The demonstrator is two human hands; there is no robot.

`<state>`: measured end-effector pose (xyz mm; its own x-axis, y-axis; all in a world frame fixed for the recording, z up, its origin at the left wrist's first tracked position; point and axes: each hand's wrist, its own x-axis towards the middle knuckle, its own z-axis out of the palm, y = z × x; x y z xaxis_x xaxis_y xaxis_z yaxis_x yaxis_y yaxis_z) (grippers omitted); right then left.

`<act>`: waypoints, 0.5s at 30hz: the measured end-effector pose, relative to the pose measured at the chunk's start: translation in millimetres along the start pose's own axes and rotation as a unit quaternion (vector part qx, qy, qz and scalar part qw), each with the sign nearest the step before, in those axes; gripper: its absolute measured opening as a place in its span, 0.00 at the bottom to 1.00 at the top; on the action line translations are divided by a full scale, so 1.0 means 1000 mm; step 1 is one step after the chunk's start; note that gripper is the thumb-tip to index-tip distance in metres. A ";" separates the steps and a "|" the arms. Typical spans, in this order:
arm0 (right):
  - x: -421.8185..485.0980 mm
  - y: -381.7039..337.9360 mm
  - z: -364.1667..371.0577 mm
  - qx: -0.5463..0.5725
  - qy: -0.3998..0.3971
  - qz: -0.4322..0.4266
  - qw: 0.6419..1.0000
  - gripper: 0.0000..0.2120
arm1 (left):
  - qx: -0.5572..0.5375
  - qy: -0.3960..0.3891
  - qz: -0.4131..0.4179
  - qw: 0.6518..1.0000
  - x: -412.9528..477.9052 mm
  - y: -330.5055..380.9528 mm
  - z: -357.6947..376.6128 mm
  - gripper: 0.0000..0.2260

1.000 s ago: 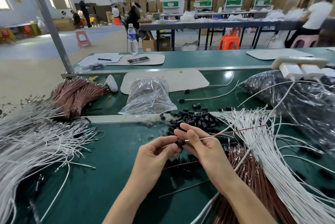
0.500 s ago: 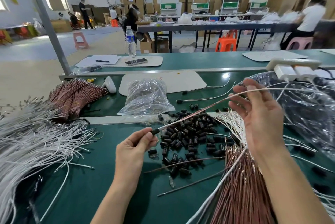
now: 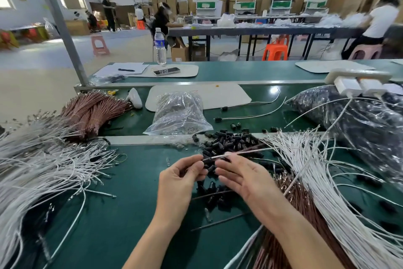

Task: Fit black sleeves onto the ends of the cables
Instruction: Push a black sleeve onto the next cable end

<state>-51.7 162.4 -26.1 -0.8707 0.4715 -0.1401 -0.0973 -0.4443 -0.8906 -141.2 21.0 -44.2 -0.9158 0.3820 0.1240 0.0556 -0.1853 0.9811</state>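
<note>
Left hand [image 3: 178, 181] grip clamps a black sleeve [image 3: 207, 160] on one cable [image 3: 239, 152], right hand [image 3: 248, 181] loose; bare bundles [image 3: 309, 166] wait at three o'clock.

The right hand [image 3: 244, 179] showed only its back, so its thumb and any hold on the cable [image 3: 239, 152] were hidden. Fingertips of the left hand [image 3: 176, 183] covered one end of the black sleeve [image 3: 207, 160] they pinched. Both hands covered part of the sleeve pile [image 3: 231, 140]. At nine o'clock the white cables [image 3: 32, 170] ran off the left edge; at three o'clock the right edge cut the dark bag [image 3: 359, 129]. What the clear bag [image 3: 178, 114] at twelve o'clock held was too blurred to tell.
</note>
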 end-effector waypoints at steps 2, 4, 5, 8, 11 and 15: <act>0.000 0.009 0.007 -0.004 0.003 -0.012 1.000 0.13 | 0.033 -0.041 0.009 0.999 -0.003 -0.001 0.004 0.08; 0.004 0.011 0.009 -0.011 0.032 -0.036 0.999 0.08 | 0.042 -0.058 0.017 0.997 -0.003 -0.002 0.005 0.08; 0.006 0.010 0.007 -0.008 0.047 -0.044 0.998 0.07 | 0.035 -0.055 0.017 0.998 -0.003 -0.002 0.004 0.08; 0.009 0.009 0.000 0.028 0.081 -0.057 0.995 0.11 | 0.026 -0.042 0.017 0.999 0.000 -0.004 -0.001 0.08; 0.010 0.008 -0.005 0.044 0.101 -0.069 0.992 0.14 | 0.045 -0.036 0.024 0.998 0.000 -0.005 -0.003 0.06; 0.010 0.007 -0.006 0.058 0.088 -0.069 0.992 0.12 | 0.056 -0.033 0.026 0.998 0.001 -0.008 -0.005 0.04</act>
<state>-57.8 168.8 -36.4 -0.7492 0.6543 -0.1033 -0.2729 -0.4470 -0.8519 -145.0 18.4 -52.2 -0.8829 0.4335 0.1804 0.1488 -0.1060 0.9832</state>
